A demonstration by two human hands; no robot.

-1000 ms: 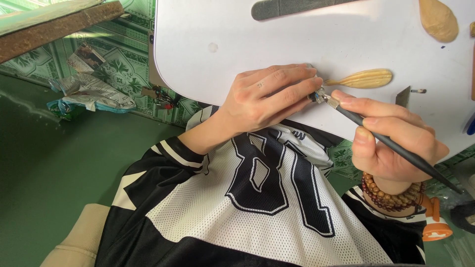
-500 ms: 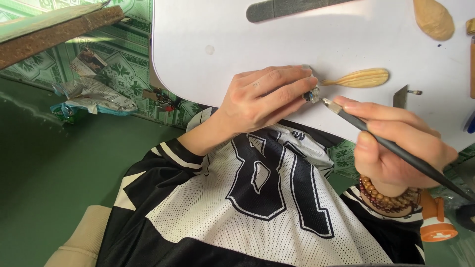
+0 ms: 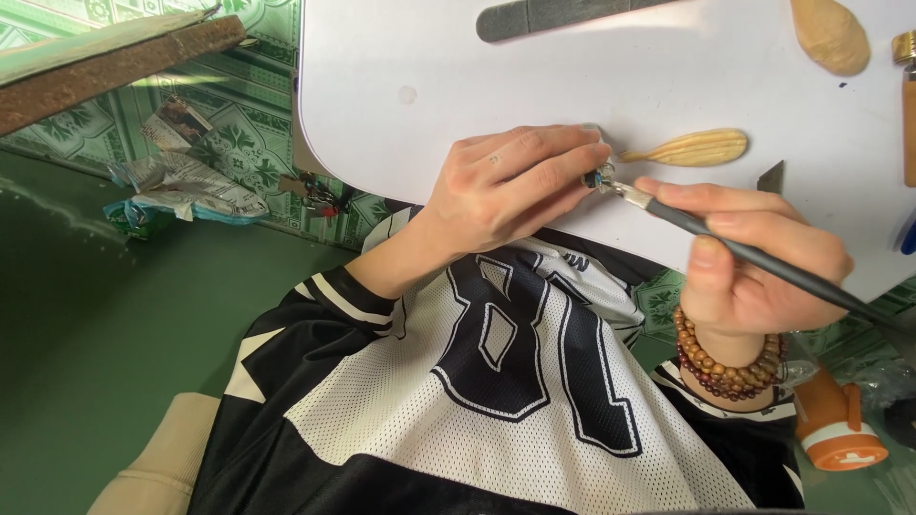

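My left hand [image 3: 510,186] rests on the white worktop [image 3: 429,57], its fingers drawn together around a tiny piece [image 3: 599,177] pinched at the fingertips; the piece is too small for me to tell its shape, only that it shows a bit of dark and blue. My right hand [image 3: 754,257] is clamped on a thin black brush [image 3: 763,265], held like a pen, thumb on the near side and forefinger laid along the top. The brush slants from the lower right up to the left, and its metal collar and tip meet the small piece right at my left fingertips, near the worktop's front edge. A string of brown wooden beads [image 3: 730,367] circles my right wrist.

Just beyond the brush tip, a pale carved wooden leaf shape [image 3: 687,148] lies flat on the worktop, close to my left fingertips but not touching them. Farther back lies a grey sanding stick [image 3: 563,17], and toward the far right corner a rounded lump of pale wood [image 3: 830,33]. A wooden handle [image 3: 908,105] shows at the right edge.

Below the worktop I see my black and white mesh jersey [image 3: 496,381]. An orange and white bottle [image 3: 840,429] lies low on the right, and crumpled newspaper [image 3: 186,167] sits on the green floor to the left.
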